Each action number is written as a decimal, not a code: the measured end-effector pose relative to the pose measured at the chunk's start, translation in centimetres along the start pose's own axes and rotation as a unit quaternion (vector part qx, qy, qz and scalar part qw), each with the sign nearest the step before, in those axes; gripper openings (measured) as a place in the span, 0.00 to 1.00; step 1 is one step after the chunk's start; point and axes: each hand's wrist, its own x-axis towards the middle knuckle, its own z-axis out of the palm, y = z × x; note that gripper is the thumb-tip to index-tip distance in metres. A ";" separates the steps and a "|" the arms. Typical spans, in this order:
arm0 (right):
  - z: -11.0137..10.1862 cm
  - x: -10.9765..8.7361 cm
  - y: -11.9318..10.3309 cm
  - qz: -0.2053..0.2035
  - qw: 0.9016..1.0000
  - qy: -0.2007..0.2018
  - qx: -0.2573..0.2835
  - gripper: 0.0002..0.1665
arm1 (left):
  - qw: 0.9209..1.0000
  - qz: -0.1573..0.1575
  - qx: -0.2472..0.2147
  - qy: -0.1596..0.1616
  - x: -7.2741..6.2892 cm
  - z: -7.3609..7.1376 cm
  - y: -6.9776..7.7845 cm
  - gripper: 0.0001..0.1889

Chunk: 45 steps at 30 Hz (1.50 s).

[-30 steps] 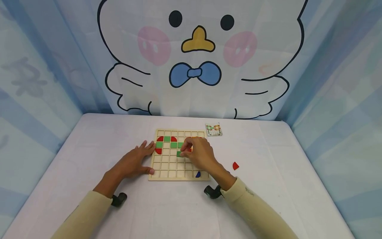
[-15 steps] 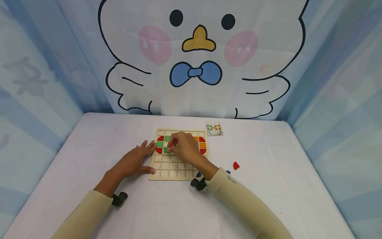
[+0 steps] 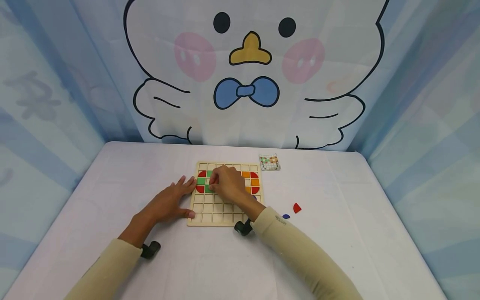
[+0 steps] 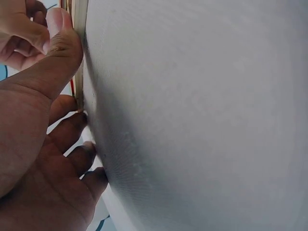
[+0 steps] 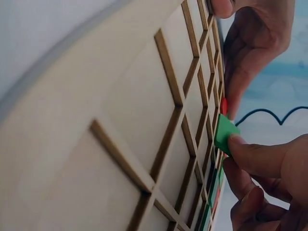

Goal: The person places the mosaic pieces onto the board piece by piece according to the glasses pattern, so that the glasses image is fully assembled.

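My left hand lies at the left edge of a wooden grid board, fingers spread and thumb and fingertips touching its side. In the left wrist view, the thumb of that left hand presses the board's edge. Over the board's upper left part, my right hand pinches a green square tile between thumb and finger. The tile is close to the grid; whether it sits in a cell cannot be told. Red quarter-round tiles, green tiles and orange tiles fill cells in the upper rows, partly hidden by the right hand.
A small pattern card lies behind the board's right corner. On the white table, a red quarter-round piece and a blue piece lie right of the board. A printed curtain hangs behind.
My right hand has moved left across the board with the green tile, from the middle columns to the left ones, uncovering orange and red tiles on the right. The left hand stays put.
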 end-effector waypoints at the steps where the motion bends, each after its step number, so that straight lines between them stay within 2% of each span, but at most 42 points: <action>1: 0.1 0.1 0.0 0.001 1.000 -0.001 -0.005 0.09 | 1.000 0.000 0.000 0.000 0.0 0.0 0.0 0.58; 7: 0.4 0.4 0.1 0.004 0.999 -0.011 -0.035 0.09 | 1.000 0.003 0.004 0.003 -0.1 -0.1 0.0 0.59; 16: -0.3 -0.3 0.4 -0.005 1.000 -0.004 -0.025 0.02 | 1.000 0.001 0.002 0.002 -0.1 0.0 0.0 0.58; 25: -2.2 -2.9 1.3 0.002 1.000 0.017 -0.003 0.03 | 1.000 -0.006 0.010 0.000 0.0 0.0 0.1 0.59; 31: -3.7 -4.8 2.3 0.008 1.000 0.026 0.011 0.05 | 1.000 0.000 0.007 0.005 -0.1 0.1 0.2 0.58; 45: -6.8 -8.5 5.2 0.075 0.996 0.044 -0.005 0.07 | 1.000 0.001 0.011 0.007 0.0 0.3 0.0 0.59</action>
